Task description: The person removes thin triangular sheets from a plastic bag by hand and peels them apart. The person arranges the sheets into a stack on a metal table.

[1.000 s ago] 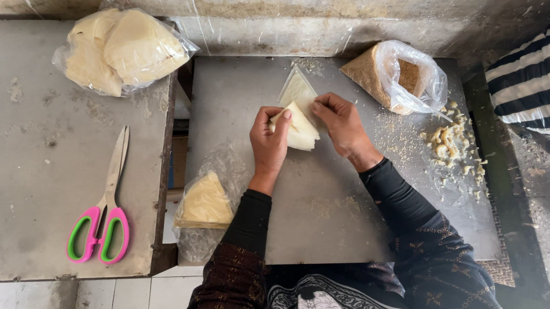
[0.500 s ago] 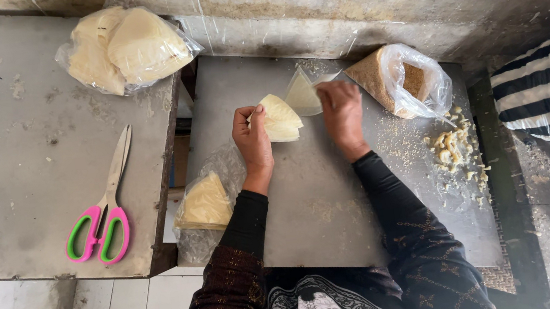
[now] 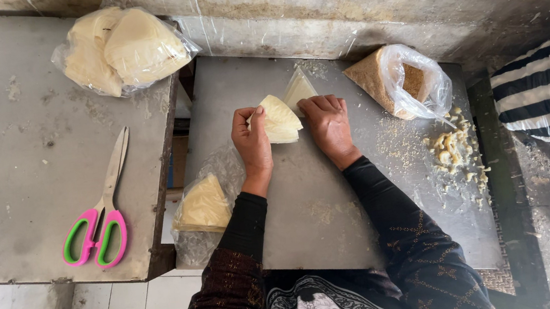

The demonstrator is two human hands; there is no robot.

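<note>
A grey, scuffed worktop (image 3: 338, 216) set against a stained wall is seen from above, with a second, lower grey surface (image 3: 5, 173) to its left. A small stack of pale, triangular wrapper sheets (image 3: 279, 120) is pinched in the left hand (image 3: 252, 142), thumb and fingers closed on its lower edge, above the middle of the worktop. The right hand (image 3: 328, 127) lies flat, fingers together, pressed on a single sheet (image 3: 298, 89) that rests on the worktop just behind.

The thin sheets could be torn or creased if the stack is squeezed too hard, and the single sheet could slide under the flat palm, since nothing else pins it.

Just right, an open plastic bag of brown crumbs (image 3: 400, 83) leans close to the right hand and could be knocked over; loose pale scraps (image 3: 455, 150) lie beyond it. A bagged pile of sheets (image 3: 203, 205) sits by the left forearm at the worktop's edge. On the left surface lie pink-and-green scissors (image 3: 99, 218) and a larger bag of wrappers (image 3: 122, 49), well apart.
</note>
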